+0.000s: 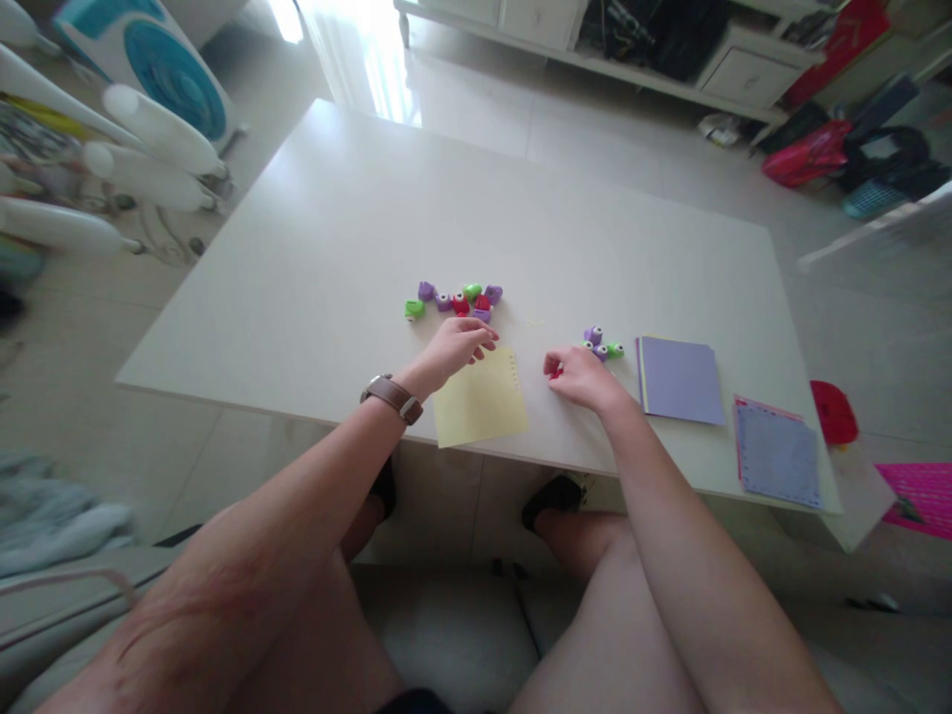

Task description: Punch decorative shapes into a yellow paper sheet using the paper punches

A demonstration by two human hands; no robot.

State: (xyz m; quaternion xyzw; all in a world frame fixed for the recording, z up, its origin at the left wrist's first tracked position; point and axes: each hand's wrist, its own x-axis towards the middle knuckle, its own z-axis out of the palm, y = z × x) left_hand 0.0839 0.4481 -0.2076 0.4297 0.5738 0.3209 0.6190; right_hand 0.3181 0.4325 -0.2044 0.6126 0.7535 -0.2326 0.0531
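On the white table (357,218) lies a yellow sheet (480,407) with small notches along its right edge. My left hand (459,345) is over the sheet's top, fingers apart and holding nothing, just below a cluster of purple, green and red punches (444,301). To the right of the sheet, my right hand (576,377) has its fingers closed around a small red punch (555,375), mostly hidden by them. Beside that hand sits a smaller group of purple and green punches (601,347).
A stack of purple and yellow paper (680,380) lies right of my right hand. Farther right, near the table's corner, are blue-grey notched sheets (778,454) over pink ones. A white cabinet (535,20) stands beyond the table.
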